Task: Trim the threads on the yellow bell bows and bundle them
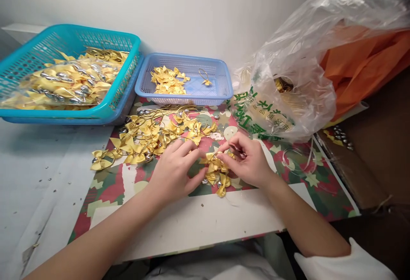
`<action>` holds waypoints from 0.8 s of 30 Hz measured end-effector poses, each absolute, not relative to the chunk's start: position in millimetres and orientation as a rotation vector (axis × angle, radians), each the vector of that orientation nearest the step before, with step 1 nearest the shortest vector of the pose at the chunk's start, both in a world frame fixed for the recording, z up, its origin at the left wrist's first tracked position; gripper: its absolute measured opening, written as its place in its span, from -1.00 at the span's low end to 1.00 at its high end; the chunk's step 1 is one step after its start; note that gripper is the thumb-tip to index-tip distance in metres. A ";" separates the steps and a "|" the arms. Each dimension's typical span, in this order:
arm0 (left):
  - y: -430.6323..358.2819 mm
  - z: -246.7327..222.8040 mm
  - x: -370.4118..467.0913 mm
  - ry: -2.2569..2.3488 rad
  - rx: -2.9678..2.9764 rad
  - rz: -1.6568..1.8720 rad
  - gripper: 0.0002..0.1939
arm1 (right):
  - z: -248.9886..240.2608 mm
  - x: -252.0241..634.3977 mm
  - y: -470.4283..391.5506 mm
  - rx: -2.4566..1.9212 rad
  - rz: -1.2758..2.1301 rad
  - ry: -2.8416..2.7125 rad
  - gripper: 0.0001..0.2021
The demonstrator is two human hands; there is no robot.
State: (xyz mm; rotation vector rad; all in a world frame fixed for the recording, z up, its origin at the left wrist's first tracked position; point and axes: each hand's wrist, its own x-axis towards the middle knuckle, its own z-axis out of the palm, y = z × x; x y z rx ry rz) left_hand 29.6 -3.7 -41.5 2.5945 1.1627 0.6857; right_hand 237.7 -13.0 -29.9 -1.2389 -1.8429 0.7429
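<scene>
Yellow bows with silver beads lie in a small cluster between my two hands. My right hand pinches a yellow bow at the top of this cluster with thumb and fingertips. To its left, my left hand has its thumb and fingers apart, the fingertips close to the cluster's left edge, and nothing shows in its grasp. Behind my left hand spreads a larger pile of yellow bows with gold wire rings and silver beads.
A teal basket at the back left holds bagged bows. Beside it, a blue basket contains loose bows. A clear plastic bag with green print stands at the right, near orange material. White board lies along the front.
</scene>
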 end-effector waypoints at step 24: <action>-20.3 -32.9 43.3 0.966 1.167 0.645 -0.78 | -24.8 239.3 -14.8 -1.019 0.745 -1.441 -0.67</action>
